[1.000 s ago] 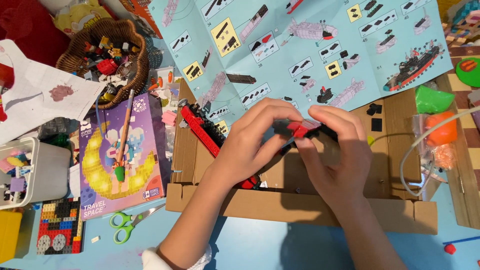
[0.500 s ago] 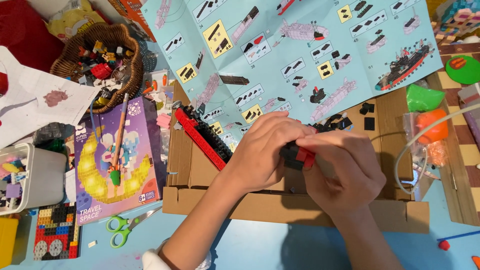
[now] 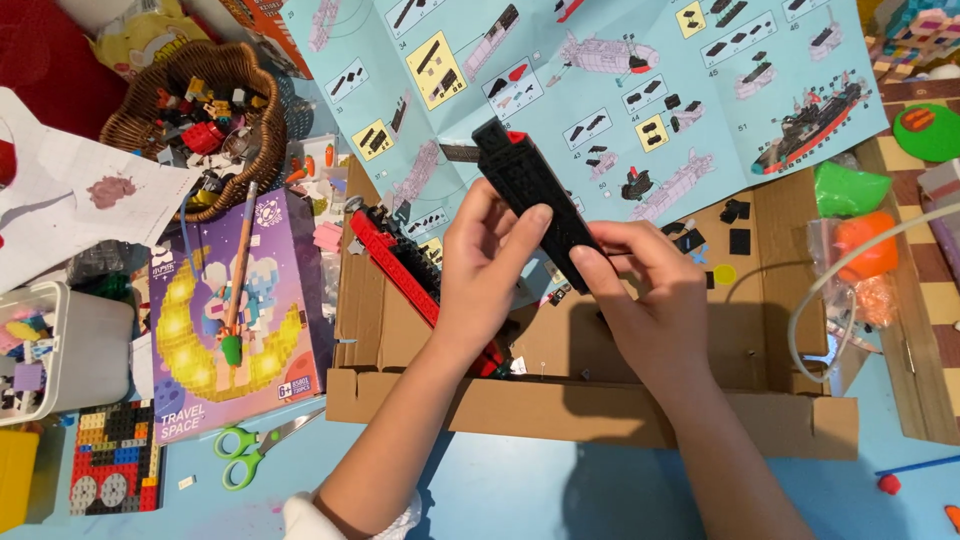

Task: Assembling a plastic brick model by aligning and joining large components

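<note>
While both hands meet near the middle of the frame, they hold up a long black brick assembly (image 3: 535, 205) above the open cardboard box (image 3: 590, 410). The left hand (image 3: 485, 265) has its grip closed on the lower left side of the assembly, and the right hand (image 3: 650, 300) pinches its lower end from the right; a small red part shows at the top end. I judge that this is a fitting or checking step on the brick model, with the piece lifted and turned toward the blue instruction sheet (image 3: 620, 90) that lies in the upper part of the frame. A next move would call for a steady hold with one hand and exact alignment of the studs.

Inside the box, at its left, leans a long red and black brick section (image 3: 395, 265), and a few loose black pieces (image 3: 735, 225) lie at its upper right. A woven basket (image 3: 195, 110) in the upper left holds mixed small bricks. At the left edge a white plastic bin (image 3: 70, 350) holds more coloured pieces. Green scissors (image 3: 250, 450) lie on the blue table (image 3: 520, 490), just below a purple toy box (image 3: 235, 310).
</note>
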